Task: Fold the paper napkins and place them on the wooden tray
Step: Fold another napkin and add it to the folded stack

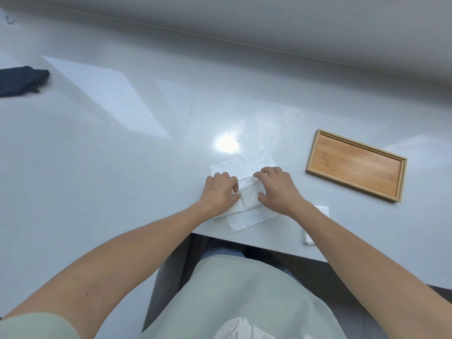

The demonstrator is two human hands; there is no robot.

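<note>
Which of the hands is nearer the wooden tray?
Right. The right hand rests on the napkin just left of the tray; the left hand lies farther left on the same napkin.

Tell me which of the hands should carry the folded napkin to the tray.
Probably the right hand: the wooden tray lies on its side of the napkin, while the left hand would have to cross over.
</note>
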